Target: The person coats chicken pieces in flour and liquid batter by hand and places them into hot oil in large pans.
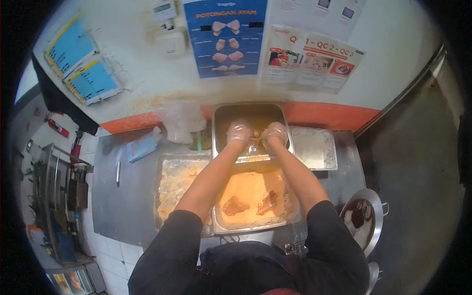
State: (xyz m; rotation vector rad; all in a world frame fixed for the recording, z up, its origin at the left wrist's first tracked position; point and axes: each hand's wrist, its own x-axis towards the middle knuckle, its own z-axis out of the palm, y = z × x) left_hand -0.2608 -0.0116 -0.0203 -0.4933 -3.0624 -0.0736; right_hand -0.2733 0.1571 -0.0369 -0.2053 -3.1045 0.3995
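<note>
My left hand (239, 131) and my right hand (276, 132) both wear clear plastic gloves. They reach into a deep steel pan (215, 127) holding brownish liquid (254, 112). Pale tan pieces of food (257, 136), probably chicken, show between the two gloves. My fingers are partly hidden, so their grip is unclear. Nearer to me, below my forearms, stands a second steel pan (254, 229) of tan flour (252, 184). Two reddish-brown chicken pieces lie apart on this flour, a left piece (235, 206) and a right piece (267, 203).
Left of the flour pan, a clear tray (159, 184) holds clumpy breading. A plastic bag (182, 121) and a blue packet (142, 149) lie behind it. A whitish tray (313, 147) sits right of the liquid pan. A wok (379, 221) with dark liquid stands at right.
</note>
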